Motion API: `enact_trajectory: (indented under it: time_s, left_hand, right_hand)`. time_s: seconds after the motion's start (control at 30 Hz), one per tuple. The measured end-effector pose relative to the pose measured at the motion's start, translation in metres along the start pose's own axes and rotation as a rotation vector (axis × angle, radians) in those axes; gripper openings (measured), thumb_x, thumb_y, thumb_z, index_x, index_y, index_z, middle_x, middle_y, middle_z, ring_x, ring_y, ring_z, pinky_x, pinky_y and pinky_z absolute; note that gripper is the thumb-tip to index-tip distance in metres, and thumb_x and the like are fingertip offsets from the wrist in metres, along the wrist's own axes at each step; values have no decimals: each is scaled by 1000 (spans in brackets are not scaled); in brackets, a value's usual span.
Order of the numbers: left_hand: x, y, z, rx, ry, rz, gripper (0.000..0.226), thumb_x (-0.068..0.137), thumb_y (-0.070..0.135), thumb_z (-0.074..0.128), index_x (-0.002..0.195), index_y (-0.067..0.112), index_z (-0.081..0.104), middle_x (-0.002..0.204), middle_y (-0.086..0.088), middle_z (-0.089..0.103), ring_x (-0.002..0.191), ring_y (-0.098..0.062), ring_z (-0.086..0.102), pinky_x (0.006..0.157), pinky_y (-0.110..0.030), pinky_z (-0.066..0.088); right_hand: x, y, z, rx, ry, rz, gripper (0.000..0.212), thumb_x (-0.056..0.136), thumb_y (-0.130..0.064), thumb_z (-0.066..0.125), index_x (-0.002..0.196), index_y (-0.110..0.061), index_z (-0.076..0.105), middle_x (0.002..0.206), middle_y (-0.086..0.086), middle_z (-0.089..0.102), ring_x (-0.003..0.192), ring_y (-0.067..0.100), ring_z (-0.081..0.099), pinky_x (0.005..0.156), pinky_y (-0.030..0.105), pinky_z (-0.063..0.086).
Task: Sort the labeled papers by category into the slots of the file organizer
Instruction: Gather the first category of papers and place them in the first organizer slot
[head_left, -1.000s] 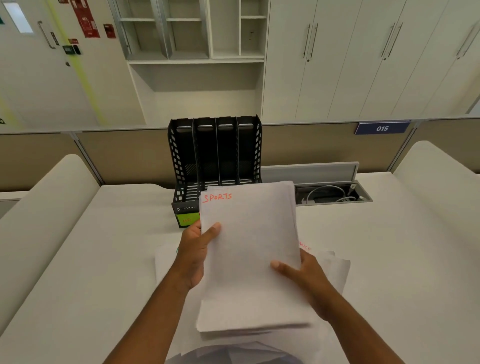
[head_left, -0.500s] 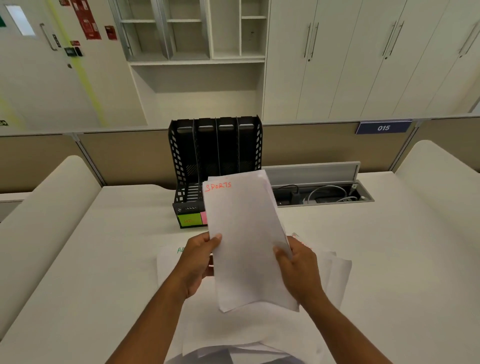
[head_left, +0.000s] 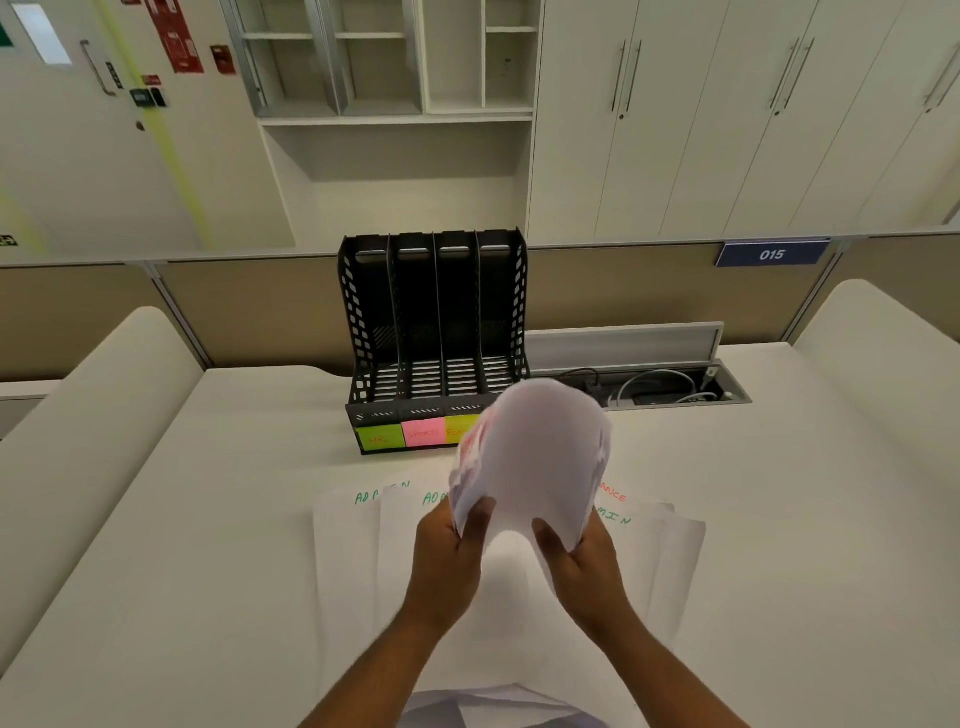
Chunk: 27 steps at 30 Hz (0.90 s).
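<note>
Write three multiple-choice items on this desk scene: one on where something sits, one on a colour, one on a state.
1. Where does the file organizer stand?
A. at the back of the desk, against the partition
B. on the floor
C. inside the wall cabinet

2. What colour is the sticky note marked SPORTS?
A. blue
B. pink
C. white

3. In what state are the organizer's slots?
A. packed with papers
B. holding no papers
C. covered by a lid

Answers:
1 A: it stands on the desk beyond the spread papers.
2 B: the pink note sits between the green HR note and a yellow-green one.
3 B: the slatted bases show bare, while the left hand and right hand hold the curled sheaf of papers in front.
</note>
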<state>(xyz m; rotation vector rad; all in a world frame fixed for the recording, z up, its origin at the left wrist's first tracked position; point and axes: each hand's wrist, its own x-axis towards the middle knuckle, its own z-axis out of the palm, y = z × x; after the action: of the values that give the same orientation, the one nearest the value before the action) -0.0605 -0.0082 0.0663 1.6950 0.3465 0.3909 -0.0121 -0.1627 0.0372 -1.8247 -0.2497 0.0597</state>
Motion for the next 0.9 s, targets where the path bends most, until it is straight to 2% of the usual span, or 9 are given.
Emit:
enact_trajectory:
  time_s: [0.07, 0.17, 0.33, 0.4, 0.57, 0.67, 0.73, 0.8, 0.9]
  left_hand:
    - [-6, -20, 3, 38, 25, -76, 8, 99, 36, 61, 106, 37, 65, 80, 20, 75, 78, -8, 75, 64, -12, 58]
    - [-11, -43, 4, 67, 1, -197, 21, 104, 31, 59, 115, 19, 73, 90, 11, 76, 84, -7, 73, 61, -9, 56]
    - [-8, -44, 4, 59, -38, -263, 21, 102, 38, 58, 119, 28, 66, 98, 7, 75, 91, -14, 73, 67, -12, 60]
    - [-5, -43, 3, 59, -63, -273, 19, 102, 40, 57, 118, 32, 62, 100, 8, 75, 93, -14, 73, 71, -14, 61]
    - [3, -41, -10, 85, -133, -243, 27, 92, 56, 53, 107, 36, 64, 98, 0, 76, 91, -18, 75, 79, -25, 65]
    - [14, -36, -25, 120, -214, -195, 42, 90, 68, 56, 96, 28, 68, 84, -14, 70, 77, -25, 66, 74, -34, 59]
    - [25, -28, -35, 133, -285, -177, 35, 95, 59, 60, 99, 26, 72, 89, -22, 69, 79, -32, 64, 75, -40, 60]
    - [37, -15, -44, 142, -355, -183, 20, 101, 45, 62, 99, 29, 74, 98, -18, 75, 88, -30, 71, 83, -42, 62]
    - [56, 4, -50, 159, -399, -224, 19, 100, 41, 65, 98, 27, 78, 96, -5, 81, 87, -14, 77, 81, -34, 63]
  right_hand:
    - [-7, 17, 3, -57, -55, 44, 48, 98, -50, 60, 142, -34, 50, 125, -14, 70, 112, 10, 71, 93, 25, 62]
    - [-13, 36, 5, -81, -140, 121, 33, 104, -36, 57, 134, -45, 49, 126, -17, 67, 116, 9, 68, 98, 26, 59]
    - [-7, 40, 0, -102, -119, 190, 63, 93, -50, 53, 150, -23, 51, 137, 0, 68, 124, 24, 66, 106, 45, 59]
    - [-5, 37, -1, -103, -132, 207, 62, 96, -50, 55, 151, -23, 51, 139, 2, 67, 126, 26, 65, 107, 48, 58]
    - [1, 11, -25, -120, -157, 139, 51, 85, -57, 64, 124, -25, 70, 110, -13, 78, 103, 6, 75, 74, 10, 58]
    - [13, -14, -54, -71, -168, 117, 51, 74, -66, 69, 109, -29, 76, 95, -12, 83, 93, 1, 77, 71, 17, 60]
    - [22, -32, -69, -33, -214, 144, 42, 76, -58, 72, 108, -31, 72, 93, -10, 82, 85, 5, 78, 63, 22, 61]
    - [33, -45, -78, -46, -291, 169, 30, 84, -44, 74, 111, -29, 68, 87, -4, 78, 72, 10, 77, 54, 21, 57]
    - [48, -58, -79, -165, -399, 142, 12, 104, -31, 63, 104, -25, 73, 81, -2, 79, 49, 16, 68, 47, 28, 55]
